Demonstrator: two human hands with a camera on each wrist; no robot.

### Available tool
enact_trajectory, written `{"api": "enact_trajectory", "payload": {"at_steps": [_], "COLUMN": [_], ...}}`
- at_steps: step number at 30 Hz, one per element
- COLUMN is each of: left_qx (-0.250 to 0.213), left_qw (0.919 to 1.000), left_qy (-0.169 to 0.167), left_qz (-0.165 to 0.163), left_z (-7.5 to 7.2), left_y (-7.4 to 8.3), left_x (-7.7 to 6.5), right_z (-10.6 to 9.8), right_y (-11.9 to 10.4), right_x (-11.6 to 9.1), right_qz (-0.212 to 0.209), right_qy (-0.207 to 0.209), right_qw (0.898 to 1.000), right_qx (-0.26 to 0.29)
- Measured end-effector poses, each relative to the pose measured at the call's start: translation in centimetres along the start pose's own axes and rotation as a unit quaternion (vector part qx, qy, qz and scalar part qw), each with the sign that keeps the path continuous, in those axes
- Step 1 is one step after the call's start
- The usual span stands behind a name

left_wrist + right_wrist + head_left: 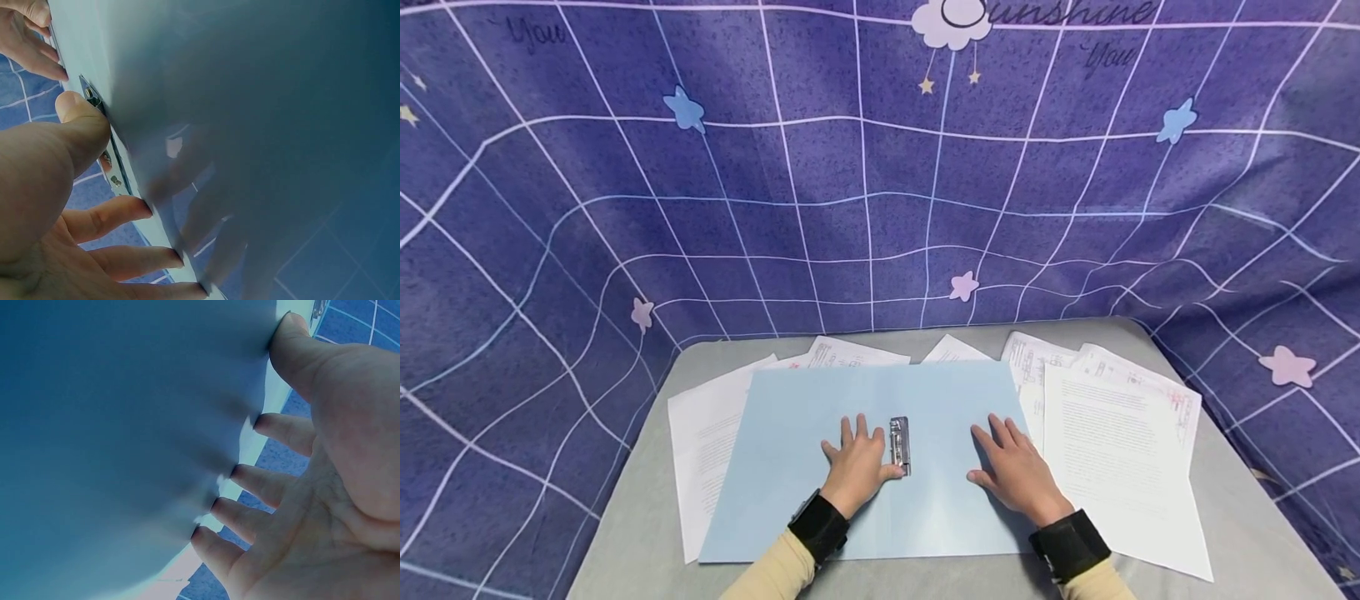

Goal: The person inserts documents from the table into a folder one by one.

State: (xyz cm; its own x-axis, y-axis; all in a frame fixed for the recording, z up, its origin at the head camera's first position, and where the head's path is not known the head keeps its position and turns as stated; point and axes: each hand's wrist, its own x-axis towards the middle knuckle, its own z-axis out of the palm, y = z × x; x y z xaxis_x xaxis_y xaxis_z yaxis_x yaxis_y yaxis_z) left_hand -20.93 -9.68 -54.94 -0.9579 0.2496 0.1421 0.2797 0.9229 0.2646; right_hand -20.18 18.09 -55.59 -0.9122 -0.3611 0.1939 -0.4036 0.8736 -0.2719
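Observation:
A light blue folder [820, 392] lies opened flat, with a metal clip [900, 446] fixed near its middle fold. My left hand [856, 467] rests on the folder just left of the clip, fingers spread, thumb tip at the clip's lower end. In the left wrist view the thumb [84, 119] overlaps the metal clip [112, 169], and the other fingertips meet the folder's surface. On the folder's right half my right hand [1017, 471] lies with fingers spread. Its fingertips [244, 472] touch the blue surface in the right wrist view. Neither hand holds anything.
Printed sheets [1108, 450] overlap on the right, partly beside the folder. More paper [700, 450] sticks out on the left, and further sheets [850, 353] show behind the folder's far edge. The grey table [625, 533] meets a purple gridded cloth [820, 167] at the back.

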Motion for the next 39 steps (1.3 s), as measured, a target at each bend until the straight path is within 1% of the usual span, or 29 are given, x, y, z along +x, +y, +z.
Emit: {"api": "enact_trajectory", "payload": {"at_steps": [10,15,22,28,34,39], "left_qx": [0.015,0.015,0.002,-0.001,-0.025,-0.054], "left_qw": [0.9998,0.9997,1.0000,1.0000,0.9996,0.9981], "left_qy": [0.015,0.019,0.001,-0.004,-0.013,-0.031], "left_qz": [0.001,-0.001,-0.009,-0.004,0.002,-0.003], "left_z": [0.23,0.23,0.24,0.21,0.01,-0.55], "left_y": [0.06,0.13,0.31,0.23,0.02,-0.08], "left_x": [-0.06,-0.08,0.00,-0.19,-0.02,-0.22], "right_z": [-0.25,-0.23,0.01,0.18,-0.02,-0.14], "right_y": [-0.22,-0.17,-0.05,-0.08,-0.19,-0.30], "right_x": [0.10,0.15,0.00,-0.22,-0.23,-0.17], "right_qz": [0.008,0.006,0.008,0.013,0.009,0.012], "right_qy": [-0.007,-0.003,-0.005,-0.010,0.001,-0.007], "right_qw": [1.000,1.000,1.000,1.000,1.000,1.000], "right_qx": [0.001,-0.002,-0.004,-0.002,-0.001,0.006]}}
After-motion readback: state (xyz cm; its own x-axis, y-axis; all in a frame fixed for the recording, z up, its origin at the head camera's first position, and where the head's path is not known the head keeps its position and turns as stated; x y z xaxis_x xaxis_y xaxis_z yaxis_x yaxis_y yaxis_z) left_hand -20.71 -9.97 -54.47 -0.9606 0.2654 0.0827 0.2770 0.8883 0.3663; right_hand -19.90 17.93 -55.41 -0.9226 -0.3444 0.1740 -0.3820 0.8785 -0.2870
